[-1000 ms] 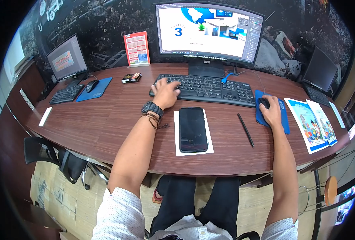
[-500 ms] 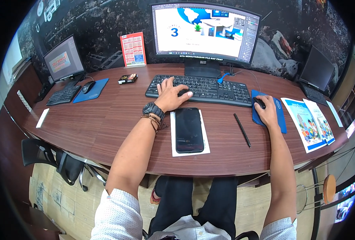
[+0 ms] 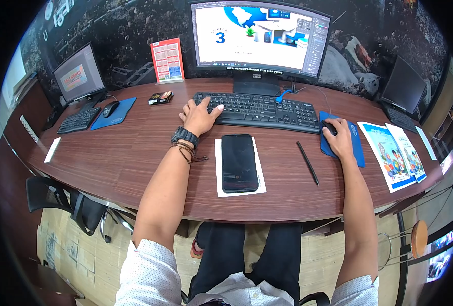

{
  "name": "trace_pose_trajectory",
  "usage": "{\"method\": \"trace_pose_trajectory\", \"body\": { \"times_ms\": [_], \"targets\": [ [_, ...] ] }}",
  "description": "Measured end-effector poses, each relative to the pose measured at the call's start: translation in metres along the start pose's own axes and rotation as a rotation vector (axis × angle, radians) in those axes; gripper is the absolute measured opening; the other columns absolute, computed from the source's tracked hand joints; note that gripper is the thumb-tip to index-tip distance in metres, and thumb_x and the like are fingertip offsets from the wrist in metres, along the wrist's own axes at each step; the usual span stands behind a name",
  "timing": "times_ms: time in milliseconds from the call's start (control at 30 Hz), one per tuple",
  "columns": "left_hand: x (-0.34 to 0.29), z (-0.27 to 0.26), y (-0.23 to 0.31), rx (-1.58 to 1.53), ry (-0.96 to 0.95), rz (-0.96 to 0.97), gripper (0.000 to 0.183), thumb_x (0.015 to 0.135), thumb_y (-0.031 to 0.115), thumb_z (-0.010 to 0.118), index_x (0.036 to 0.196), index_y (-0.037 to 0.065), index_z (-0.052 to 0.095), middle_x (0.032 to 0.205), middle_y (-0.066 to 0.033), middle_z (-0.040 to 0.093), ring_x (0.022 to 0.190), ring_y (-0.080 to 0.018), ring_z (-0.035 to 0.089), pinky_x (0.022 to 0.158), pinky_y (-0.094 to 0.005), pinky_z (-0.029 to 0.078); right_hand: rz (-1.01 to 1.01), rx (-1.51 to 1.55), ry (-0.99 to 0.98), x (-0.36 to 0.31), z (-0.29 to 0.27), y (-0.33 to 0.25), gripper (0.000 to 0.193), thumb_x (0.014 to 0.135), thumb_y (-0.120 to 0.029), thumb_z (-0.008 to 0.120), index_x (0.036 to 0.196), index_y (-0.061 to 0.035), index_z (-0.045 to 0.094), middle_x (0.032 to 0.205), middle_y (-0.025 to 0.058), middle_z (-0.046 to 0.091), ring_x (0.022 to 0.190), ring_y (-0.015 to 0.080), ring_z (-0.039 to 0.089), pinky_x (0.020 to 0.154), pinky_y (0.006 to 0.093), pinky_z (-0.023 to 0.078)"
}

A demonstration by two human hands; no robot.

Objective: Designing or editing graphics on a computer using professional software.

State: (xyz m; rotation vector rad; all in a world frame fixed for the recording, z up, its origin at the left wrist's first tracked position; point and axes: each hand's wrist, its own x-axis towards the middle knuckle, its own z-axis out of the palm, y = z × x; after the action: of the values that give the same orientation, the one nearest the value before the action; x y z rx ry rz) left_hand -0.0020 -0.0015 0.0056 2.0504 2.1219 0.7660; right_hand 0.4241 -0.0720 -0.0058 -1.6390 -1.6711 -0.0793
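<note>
My left hand (image 3: 200,117) rests at the left end of a black keyboard (image 3: 264,109), its fingers apart over the keys and nothing held. On a blue mouse pad (image 3: 355,148), my right hand (image 3: 341,136) curls over a black computer mouse (image 3: 330,127), which is partly hidden under the fingers. Behind the keyboard stands a curved monitor (image 3: 257,38) lit with a design in blue and white. A dark smartphone (image 3: 239,163) lies on a sheet of white paper (image 3: 262,186) between my forearms. To its right is a black pen (image 3: 308,162).
Printed booklets (image 3: 387,158) lie right of the mouse pad. A small box (image 3: 160,98) and a red desk calendar (image 3: 167,60) stand left of the monitor. Farther left are a second monitor (image 3: 79,75), keyboard (image 3: 80,120) and mouse (image 3: 110,109). An office chair (image 3: 86,213) stands below the desk's left edge.
My left hand has slid left along the keyboard to its left end. My right hand stays on the mouse. The whole view has shifted slightly.
</note>
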Motion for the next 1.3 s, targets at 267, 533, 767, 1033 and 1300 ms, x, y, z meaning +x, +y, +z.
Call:
{"method": "trace_pose_trajectory", "body": {
  "times_ms": [267,533,767,1033,1300],
  "targets": [
    [0.001,0.001,0.001,0.015,-0.003,0.011,0.074,0.091,0.066,0.053,0.146,0.017,0.048,0.144,-0.0279,0.038,0.137,-0.0462,0.031,0.112,-0.0585,0.025,0.062,-0.077,0.067,-0.002,-0.003,-0.001,0.034,0.081,-0.022,0.067,0.112,-0.0085,0.07,0.12,0.0185,0.058,0.112,0.0373,0.059,0.097,0.0431,0.048],
    [0.001,-0.001,-0.004,-0.024,-0.01,0.015,0.075,0.09,0.064,0.055,0.144,0.013,0.049,0.144,-0.0293,0.037,0.138,-0.0469,0.027,0.113,-0.0621,0.018,0.079,-0.062,0.07,0.001,-0.001,-0.004,0.034,0.081,-0.022,0.067,0.112,-0.009,0.07,0.12,0.0186,0.058,0.111,0.038,0.059,0.096,0.044,0.048],
    [-0.005,0.0,0.006,-0.025,0.001,0.026,0.075,0.09,0.064,0.055,0.144,0.012,0.049,0.146,-0.03,0.036,0.14,-0.0465,0.026,0.113,-0.0661,0.016,-0.054,0.026,0.009,-0.001,-0.003,0.001,0.036,0.086,-0.023,0.068,0.117,-0.0057,0.068,0.123,0.0186,0.057,0.112,0.0374,0.058,0.097,0.0418,0.047],
    [-0.006,-0.002,0.003,-0.009,-0.007,0.015,0.076,0.09,0.064,0.056,0.144,0.011,0.049,0.145,-0.0291,0.038,0.14,-0.0452,0.027,0.113,-0.0651,0.016,-0.058,0.041,-0.047,0.003,-0.001,-0.001,0.045,0.087,-0.024,0.069,0.127,-0.0068,0.061,0.127,0.0179,0.056,0.118,0.0371,0.056,0.1,0.0421,0.046],
    [-0.004,-0.001,0.003,-0.001,-0.019,0.016,0.077,0.09,0.066,0.054,0.144,0.011,0.049,0.146,-0.0294,0.037,0.14,-0.0451,0.027,0.113,-0.0652,0.017,-0.063,0.045,-0.047,0.004,-0.002,-0.001,0.04,0.087,-0.023,0.068,0.124,-0.0066,0.062,0.127,0.0178,0.056,0.118,0.0372,0.056,0.101,0.0427,0.046]
  ]
}}
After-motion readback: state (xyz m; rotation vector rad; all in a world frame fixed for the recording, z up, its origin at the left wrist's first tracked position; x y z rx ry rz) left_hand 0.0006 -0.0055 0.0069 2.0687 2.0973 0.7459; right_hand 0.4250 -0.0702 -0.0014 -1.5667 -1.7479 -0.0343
